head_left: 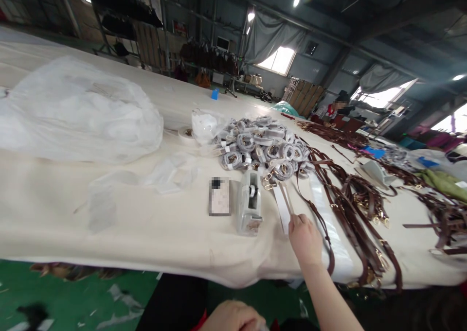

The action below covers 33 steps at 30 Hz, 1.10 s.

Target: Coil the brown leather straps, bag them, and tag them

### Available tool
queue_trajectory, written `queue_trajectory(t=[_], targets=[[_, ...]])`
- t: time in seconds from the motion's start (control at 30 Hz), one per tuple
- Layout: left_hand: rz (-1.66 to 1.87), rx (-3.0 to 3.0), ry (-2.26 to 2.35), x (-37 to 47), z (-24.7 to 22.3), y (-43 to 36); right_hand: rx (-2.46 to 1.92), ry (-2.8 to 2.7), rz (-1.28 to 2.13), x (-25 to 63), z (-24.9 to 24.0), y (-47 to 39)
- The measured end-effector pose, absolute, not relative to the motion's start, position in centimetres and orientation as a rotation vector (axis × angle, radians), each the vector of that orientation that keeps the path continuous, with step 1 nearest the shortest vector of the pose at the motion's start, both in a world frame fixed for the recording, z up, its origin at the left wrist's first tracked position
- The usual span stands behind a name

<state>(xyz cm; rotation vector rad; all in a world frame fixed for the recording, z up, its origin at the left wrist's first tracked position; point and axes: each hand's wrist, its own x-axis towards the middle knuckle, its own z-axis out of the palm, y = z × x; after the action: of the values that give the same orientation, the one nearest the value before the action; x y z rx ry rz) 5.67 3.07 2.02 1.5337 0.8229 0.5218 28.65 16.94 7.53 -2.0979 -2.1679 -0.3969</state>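
Observation:
My right hand [305,236] reaches over the table with its fingers together on the lower end of a thin greyish-tan strip [288,200]. A white paper strip [280,209] lies flat just left of those fingers. At the bottom edge my left hand [231,316] is curled close to my body and partly cut off by the frame; what its fingers hold is hidden. Left of the right hand stands a pale tape dispenser [250,204], with a phone [220,197] beside it. Behind them is a pile of coiled straps in greyish wrapping [266,144].
Dark brown leather straps [343,200] with metal clasps spread across the right side. A large translucent plastic bag [83,112] fills the left back, with loose clear film [170,173] in front. A tape roll [187,134] lies behind. A person [330,112] is farther back.

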Motion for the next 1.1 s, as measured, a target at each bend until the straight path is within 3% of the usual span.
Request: queue_trajectory(t=[0.3,0.63,0.93,1.1], targets=[[0.481,1.81,0.875,5.7,2.7,2.0,-1.855,-2.157,-0.155,28.7,2.9,13.7],[0.516,1.902,0.893,5.7,2.5,1.8,-1.694,-2.081,-0.018,30.0,3.2,14.7],[0.493,1.863,0.894,5.5,3.4,1.9,-1.787,-1.653,-0.218,31.2,9.4,12.8],[0.46,1.774,0.846,5.6,3.5,2.4,-1.665,-1.603,0.49,32.2,10.8,6.3]])
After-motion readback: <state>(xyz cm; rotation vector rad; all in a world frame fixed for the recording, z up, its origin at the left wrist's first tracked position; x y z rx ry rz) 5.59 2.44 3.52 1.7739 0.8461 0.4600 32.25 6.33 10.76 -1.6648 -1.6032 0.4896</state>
